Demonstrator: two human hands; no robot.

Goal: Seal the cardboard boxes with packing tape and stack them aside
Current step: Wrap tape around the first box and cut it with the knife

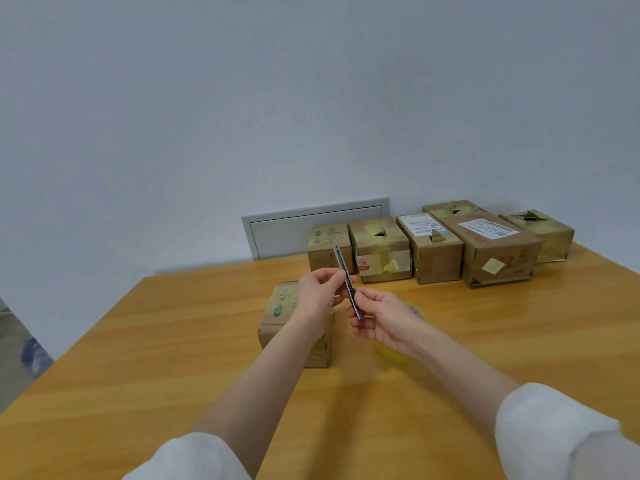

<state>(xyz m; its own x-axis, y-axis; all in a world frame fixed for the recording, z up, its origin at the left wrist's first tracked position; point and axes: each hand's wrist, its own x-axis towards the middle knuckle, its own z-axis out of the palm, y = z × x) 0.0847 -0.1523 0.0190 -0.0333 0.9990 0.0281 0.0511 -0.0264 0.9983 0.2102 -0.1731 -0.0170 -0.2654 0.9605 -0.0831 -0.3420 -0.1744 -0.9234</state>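
Observation:
Both of my hands hold a thin dark utility knife upright above the wooden table. My left hand pinches its upper part and my right hand grips its lower end. A small cardboard box with green print lies under my left forearm. A yellowish roll of packing tape sits on the table, mostly hidden by my right hand.
Several cardboard boxes stand in a row at the table's far edge, among them a small one, a taped one and a long one with a white label. A grey wall panel is behind them.

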